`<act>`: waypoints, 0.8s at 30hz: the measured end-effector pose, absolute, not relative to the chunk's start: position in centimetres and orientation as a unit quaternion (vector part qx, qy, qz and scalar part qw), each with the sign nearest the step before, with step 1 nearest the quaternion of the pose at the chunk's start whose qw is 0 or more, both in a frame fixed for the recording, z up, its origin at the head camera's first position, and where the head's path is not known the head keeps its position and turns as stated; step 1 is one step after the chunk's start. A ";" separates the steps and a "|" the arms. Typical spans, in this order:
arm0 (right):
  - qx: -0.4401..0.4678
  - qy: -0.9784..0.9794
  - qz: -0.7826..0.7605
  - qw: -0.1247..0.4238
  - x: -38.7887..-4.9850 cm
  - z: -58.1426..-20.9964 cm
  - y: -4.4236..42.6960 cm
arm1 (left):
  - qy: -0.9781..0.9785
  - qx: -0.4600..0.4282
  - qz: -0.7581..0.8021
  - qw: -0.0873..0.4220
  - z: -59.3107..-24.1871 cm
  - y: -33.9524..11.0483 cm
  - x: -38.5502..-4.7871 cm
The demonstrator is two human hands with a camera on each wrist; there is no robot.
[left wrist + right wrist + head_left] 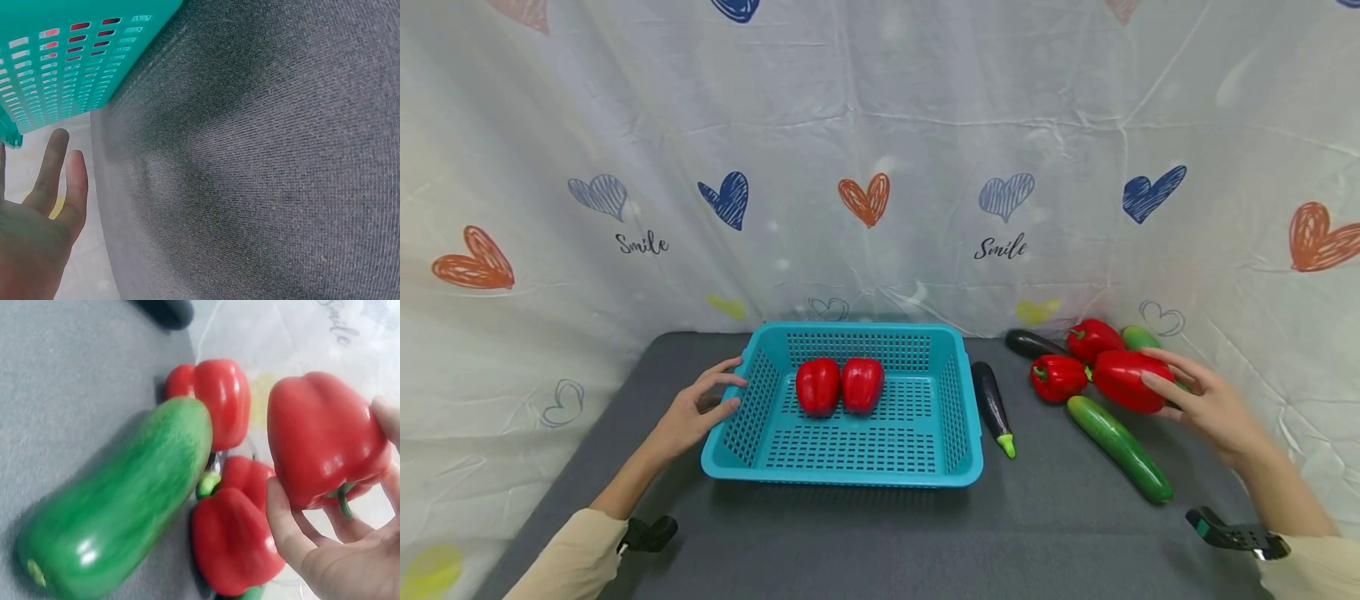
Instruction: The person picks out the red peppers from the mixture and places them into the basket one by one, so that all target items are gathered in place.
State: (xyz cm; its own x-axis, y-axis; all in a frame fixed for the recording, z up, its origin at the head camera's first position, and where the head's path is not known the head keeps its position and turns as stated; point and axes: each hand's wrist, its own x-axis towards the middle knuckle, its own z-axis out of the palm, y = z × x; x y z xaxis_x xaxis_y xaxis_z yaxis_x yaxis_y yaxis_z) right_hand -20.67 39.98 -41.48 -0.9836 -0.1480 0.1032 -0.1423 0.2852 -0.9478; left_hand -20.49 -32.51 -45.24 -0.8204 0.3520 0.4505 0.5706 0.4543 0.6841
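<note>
Red pepper (328,440) in 1 hand (350,556) (right)

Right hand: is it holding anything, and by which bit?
The right hand holds a red pepper by its sides, fingers around the stem end.

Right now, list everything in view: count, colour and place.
Curtain: one, white with hearts, behind.
Table: one, grey, before the curtain.
Basket: one, blue, on the table.
Basket peppers: two, red, inside the basket.
Loose peppers: three, red, table's right side.
Held pepper: one, red, in the right hand.
Eggplants: two, dark purple; one beside basket, one beside loose peppers.
Cucumbers: at least two, green, around the loose peppers.
Wrist cameras: two, black, one each wrist.
Sleeves: two, cream, lower corners.
Left hand: one, bare, basket's left rim.
Right hand: one, bare, far right.
</note>
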 end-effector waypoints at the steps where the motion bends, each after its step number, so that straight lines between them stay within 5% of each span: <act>1: -0.097 0.798 -0.595 0.004 -20.8 -41.5 39.8 | -0.844 -0.273 -0.444 0.123 -45.3 -32.5 -20.5; 13: -0.163 0.742 -0.649 0.040 -21.7 -41.6 37.8 | -0.844 -0.272 -0.446 0.121 -45.2 -32.5 -20.5; 24: -0.159 0.814 -0.558 0.002 -22.2 -41.2 35.3 | -0.845 -0.270 -0.445 0.119 -45.2 -32.5 -20.5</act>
